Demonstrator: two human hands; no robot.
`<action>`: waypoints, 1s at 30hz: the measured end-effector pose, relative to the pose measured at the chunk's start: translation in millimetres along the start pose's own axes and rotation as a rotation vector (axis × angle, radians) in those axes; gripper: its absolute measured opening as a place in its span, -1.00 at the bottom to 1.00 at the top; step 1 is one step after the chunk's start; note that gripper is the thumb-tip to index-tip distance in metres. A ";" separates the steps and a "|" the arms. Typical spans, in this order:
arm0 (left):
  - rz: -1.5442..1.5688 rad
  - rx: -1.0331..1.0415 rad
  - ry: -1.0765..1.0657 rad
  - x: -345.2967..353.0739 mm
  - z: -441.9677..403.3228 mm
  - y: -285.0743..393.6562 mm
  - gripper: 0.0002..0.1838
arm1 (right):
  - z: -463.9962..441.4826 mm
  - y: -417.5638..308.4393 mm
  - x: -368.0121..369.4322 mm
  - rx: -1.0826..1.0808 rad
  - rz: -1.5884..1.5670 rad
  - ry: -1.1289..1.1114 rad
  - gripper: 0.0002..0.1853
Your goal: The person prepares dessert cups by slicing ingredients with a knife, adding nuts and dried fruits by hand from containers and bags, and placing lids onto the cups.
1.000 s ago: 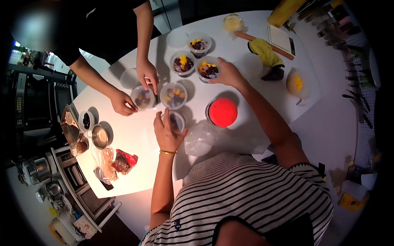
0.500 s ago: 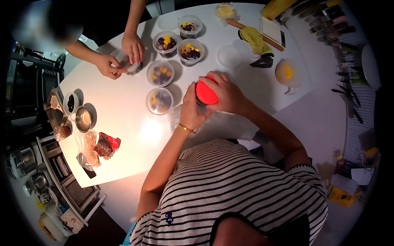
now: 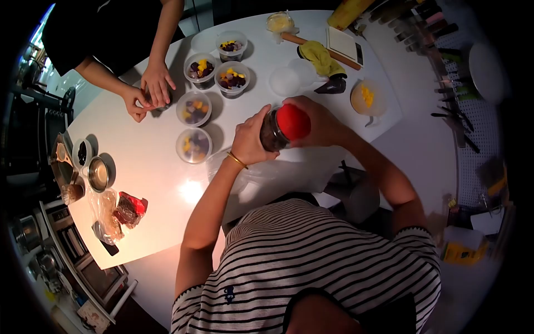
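Observation:
My left hand (image 3: pixel 250 139) is wrapped round the dark glass body of a jar (image 3: pixel 272 131), which is tilted with its lid end to the right. The fingers of my right hand (image 3: pixel 318 121) close round its red lid (image 3: pixel 293 122). Left of the jar stand two lidded cups, a nearer one (image 3: pixel 194 146) and a farther one (image 3: pixel 193 108). Beyond them are three open cups with purple and yellow pieces, among them one (image 3: pixel 232 79) at the right. A clear plastic bag (image 3: pixel 250 177) lies below my hands.
A co-worker's hands (image 3: pixel 157 83) are on a cup at the table's far left edge. At left are a metal bowl (image 3: pixel 98 173) and a red packet (image 3: pixel 130 210). Loose lids (image 3: pixel 284 82), a green cloth (image 3: pixel 317 57), a scale (image 3: pixel 344 45) and a yellow-filled bowl (image 3: pixel 367 97) lie at the back right.
My hands have left the cups and taken hold of the red-lidded jar, which is now lifted and tilted. A lid now covers the nearest cup. The view has shifted.

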State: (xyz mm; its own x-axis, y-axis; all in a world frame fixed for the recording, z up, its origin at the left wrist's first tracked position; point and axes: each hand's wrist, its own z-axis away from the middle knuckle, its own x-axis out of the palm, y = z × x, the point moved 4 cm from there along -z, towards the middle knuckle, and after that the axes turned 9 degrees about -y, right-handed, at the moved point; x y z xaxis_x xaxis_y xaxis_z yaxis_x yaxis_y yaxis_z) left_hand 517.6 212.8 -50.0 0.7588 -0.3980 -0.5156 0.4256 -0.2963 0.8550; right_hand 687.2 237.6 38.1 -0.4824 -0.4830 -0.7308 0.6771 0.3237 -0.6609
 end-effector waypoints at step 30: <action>0.144 -0.332 0.261 -24.9 66.9 79.9 0.12 | -32.5 55.0 62.2 0.062 -1.349 -0.107 -0.49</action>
State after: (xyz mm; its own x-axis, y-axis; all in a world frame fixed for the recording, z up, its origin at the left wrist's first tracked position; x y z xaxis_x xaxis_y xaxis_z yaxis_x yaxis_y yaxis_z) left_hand 499.7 141.0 27.4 0.9029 -0.1697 -0.3949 0.4092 0.0579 0.9106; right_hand 676.3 251.8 -49.3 -0.7421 -0.4537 0.4935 -0.2600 -0.4838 -0.8357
